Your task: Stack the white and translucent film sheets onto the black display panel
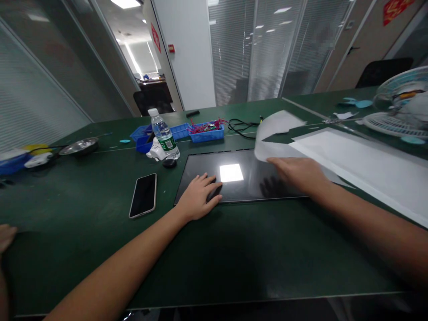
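A flat black display panel [247,191] with a glossy surface lies on the green table and reflects a ceiling light. My left hand [200,196] rests on its front left part, fingers spread. Over the right part of the panel, my right hand [301,174] pinches the edge of a translucent white film [274,125]. This film curls up at the panel's back right and passes under and behind the hand. The exact grip of the right fingertips is partly hidden.
Left of the panel lie a phone [143,195], a black mouse [169,163] and a water bottle [164,136]. Behind stands a blue tray [207,133] of red wires. White sheets [368,165] and a fan [401,107] are at right. Another person's hand [6,236] shows at far left.
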Demonstrator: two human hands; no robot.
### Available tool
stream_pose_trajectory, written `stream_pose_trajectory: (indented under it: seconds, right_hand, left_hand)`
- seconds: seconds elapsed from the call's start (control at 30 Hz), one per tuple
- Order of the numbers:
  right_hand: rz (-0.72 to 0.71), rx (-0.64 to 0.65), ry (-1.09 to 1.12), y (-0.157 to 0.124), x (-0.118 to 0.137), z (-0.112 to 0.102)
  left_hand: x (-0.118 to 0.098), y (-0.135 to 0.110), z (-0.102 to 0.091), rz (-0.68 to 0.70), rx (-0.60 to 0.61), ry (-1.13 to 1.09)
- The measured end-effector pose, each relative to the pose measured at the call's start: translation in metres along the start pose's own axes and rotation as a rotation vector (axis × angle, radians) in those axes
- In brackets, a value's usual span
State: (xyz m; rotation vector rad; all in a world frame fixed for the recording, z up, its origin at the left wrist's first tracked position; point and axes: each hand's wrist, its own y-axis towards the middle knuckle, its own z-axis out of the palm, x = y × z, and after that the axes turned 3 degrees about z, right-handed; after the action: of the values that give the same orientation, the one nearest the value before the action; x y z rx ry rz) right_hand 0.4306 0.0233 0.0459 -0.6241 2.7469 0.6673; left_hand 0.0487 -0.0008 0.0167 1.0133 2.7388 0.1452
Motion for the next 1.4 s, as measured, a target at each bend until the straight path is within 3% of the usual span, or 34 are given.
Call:
stream_pose_trajectory:
  seconds: [0.17, 0.27, 0.33, 0.47, 0.6, 0.73, 0.83, 1.03, 1.13, 1.2, 1.4]
  right_hand:
    - [-0.265, -0.13, 0.19, 0.01, 0.024, 0.031]
    - [-0.305, -0.209, 0.278, 0.003, 0.026, 0.033]
    - [-0.349, -0.242, 0.331, -0.002, 0.026, 0.03]
    - [-0.441, -0.258, 0.39, -0.005, 0.034, 0.024]
    - [-0.47, -0.229, 0.427, -0.002, 0.051, 0.018]
    - [-0.484, -0.202, 0.486, -0.002, 0.05, 0.014]
    - [-0.315, -0.216, 0.537, -0.003, 0.023, 0.018]
    - [0.448, -0.134, 0.397, -0.006, -0.057, 0.054]
    - [0.69, -0.025, 0.415, -0.007, -0.078, 0.072]
    - [0.723, 0.005, 0.441, -0.007, -0.081, 0.08]
    - [0.635, -0.003, 0.444, -0.005, -0.072, 0.084]
  left_hand:
    - [0.002, -0.008, 0.003, 0.356, -0.295, 0.11]
    - [-0.003, -0.011, 0.002, 0.601, -0.337, 0.22]
    - [-0.009, -0.013, -0.001, 0.649, -0.339, 0.287]
    - [-0.019, -0.018, -0.005, 0.436, -0.264, 0.356]
    - [-0.016, -0.019, -0.008, 0.173, -0.041, 0.319]
    - [-0.004, -0.019, -0.011, 0.075, 0.047, 0.235]
    - [-0.001, -0.02, -0.016, 0.077, 0.042, 0.208]
    - [-0.003, -0.02, -0.017, 0.102, 0.001, 0.24]
    - [0.0, -0.02, -0.015, 0.109, -0.025, 0.249]
    - [0.001, -0.02, -0.014, 0.102, -0.03, 0.246]
    - [0.005, -0.02, -0.015, 0.072, -0.038, 0.199]
